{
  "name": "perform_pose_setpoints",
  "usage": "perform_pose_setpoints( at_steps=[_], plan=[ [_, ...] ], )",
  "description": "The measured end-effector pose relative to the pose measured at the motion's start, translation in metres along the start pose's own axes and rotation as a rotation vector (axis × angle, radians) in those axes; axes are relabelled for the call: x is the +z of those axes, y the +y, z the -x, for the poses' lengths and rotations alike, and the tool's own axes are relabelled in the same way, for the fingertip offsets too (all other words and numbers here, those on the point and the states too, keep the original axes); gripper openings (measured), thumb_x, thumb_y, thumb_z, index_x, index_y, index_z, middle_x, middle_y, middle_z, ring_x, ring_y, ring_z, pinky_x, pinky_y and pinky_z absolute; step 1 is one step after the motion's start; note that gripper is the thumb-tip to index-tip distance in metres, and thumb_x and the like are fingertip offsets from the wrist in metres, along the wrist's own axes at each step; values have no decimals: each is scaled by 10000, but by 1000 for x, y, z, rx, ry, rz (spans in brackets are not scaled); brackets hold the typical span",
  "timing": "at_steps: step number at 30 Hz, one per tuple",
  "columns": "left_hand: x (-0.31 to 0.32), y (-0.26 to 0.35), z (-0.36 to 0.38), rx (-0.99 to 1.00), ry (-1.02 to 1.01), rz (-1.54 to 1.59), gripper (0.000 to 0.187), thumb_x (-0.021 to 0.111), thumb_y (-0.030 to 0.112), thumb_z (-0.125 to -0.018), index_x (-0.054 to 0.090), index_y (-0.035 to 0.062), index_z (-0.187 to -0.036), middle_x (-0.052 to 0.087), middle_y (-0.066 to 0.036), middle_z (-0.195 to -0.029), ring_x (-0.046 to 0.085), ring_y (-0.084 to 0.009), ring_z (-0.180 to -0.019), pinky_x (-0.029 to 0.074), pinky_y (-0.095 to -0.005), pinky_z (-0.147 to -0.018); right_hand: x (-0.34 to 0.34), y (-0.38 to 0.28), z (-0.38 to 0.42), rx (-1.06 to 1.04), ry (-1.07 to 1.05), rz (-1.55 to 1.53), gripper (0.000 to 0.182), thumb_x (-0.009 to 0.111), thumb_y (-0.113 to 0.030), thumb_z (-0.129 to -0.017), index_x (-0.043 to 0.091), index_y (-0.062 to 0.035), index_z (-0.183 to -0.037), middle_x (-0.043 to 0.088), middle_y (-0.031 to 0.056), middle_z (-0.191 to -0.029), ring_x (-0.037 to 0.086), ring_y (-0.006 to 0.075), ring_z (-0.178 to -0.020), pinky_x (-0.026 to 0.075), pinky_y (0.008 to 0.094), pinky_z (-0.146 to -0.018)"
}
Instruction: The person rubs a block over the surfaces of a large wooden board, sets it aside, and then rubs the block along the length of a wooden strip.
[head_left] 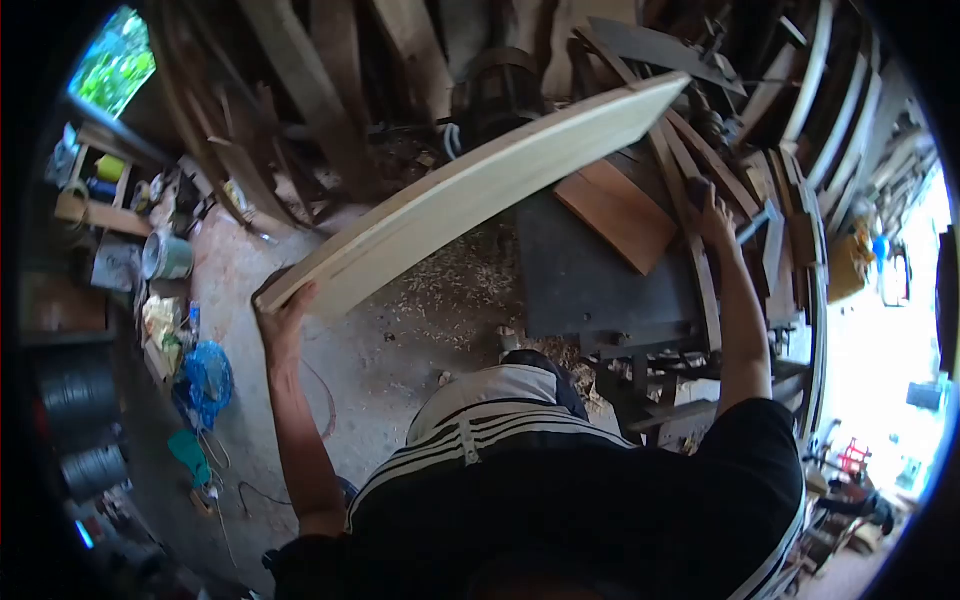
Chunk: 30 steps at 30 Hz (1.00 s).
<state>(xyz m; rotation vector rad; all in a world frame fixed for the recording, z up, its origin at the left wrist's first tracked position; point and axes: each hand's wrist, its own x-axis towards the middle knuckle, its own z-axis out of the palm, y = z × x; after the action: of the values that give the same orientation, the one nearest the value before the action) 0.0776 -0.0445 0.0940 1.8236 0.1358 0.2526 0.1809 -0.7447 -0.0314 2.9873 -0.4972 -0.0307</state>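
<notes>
A long pale wooden board [480, 185] slants across the view from lower left to upper right. My left hand [285, 315] is closed round its lower left end, with the thumb on the broad face. Its far end hangs over the dark flat machine table [570, 270]. My right hand [710, 215] is at the right side of that table, by a long wooden strip [695, 265], with its fingers partly bent round a small dark thing that I cannot make out. Between the pale board and the strip lies a reddish-brown board [620, 215] on the table.
Wood shavings [440, 280] cover the floor beside the machine. Tall planks [310, 80] lean at the back. On the left are a metal bucket [167, 257] and a blue plastic bag [208, 380]. More timber [790, 230] stands at the right.
</notes>
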Motion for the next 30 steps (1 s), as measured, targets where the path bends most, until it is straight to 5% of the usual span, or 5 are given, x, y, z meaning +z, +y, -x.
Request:
perform_pose_setpoints(
  at_steps=[7,14,19,27,30],
  plan=[
    [32,22,-6,87,-109,36,231,761,42,-785,691,-14,-998,702,-53,-928,644,-101,-830,527,-254,-768,-95,-70,8,51,587,-621,613,554,-287,-919,301,-95,-1443,528,247,-1239,546,429,-1065,442,503,-874],
    [36,29,3,129,-166,1,238,767,78,-790,693,9,-1005,706,-41,-945,642,-93,-842,527,-252,-763,-228,-289,152,-732,425,-743,634,605,-155,-885,344,-287,-1448,535,181,-1225,625,336,-961,562,422,-681],
    [31,18,12,185,-202,-4,234,742,103,-808,676,5,-1010,701,-41,-962,640,-106,-879,518,-271,-784,-241,-394,261,-1142,468,-743,709,674,-225,-828,342,-176,-1452,512,163,-1147,618,321,-866,575,401,-635],
    [35,19,28,246,-256,63,239,727,81,-824,682,-10,-1040,707,-47,-935,635,-86,-846,510,-249,-752,-191,-276,148,-524,531,-577,501,560,-316,-921,428,-219,-1394,534,146,-1172,612,338,-1000,562,401,-540],
    [34,15,26,270,-261,43,236,720,60,-824,684,-19,-1043,709,-55,-937,637,-86,-844,512,-242,-750,-181,-267,133,-352,398,-525,480,538,-263,-914,441,-180,-1377,483,138,-1240,568,351,-1073,542,469,-790]
  ],
)
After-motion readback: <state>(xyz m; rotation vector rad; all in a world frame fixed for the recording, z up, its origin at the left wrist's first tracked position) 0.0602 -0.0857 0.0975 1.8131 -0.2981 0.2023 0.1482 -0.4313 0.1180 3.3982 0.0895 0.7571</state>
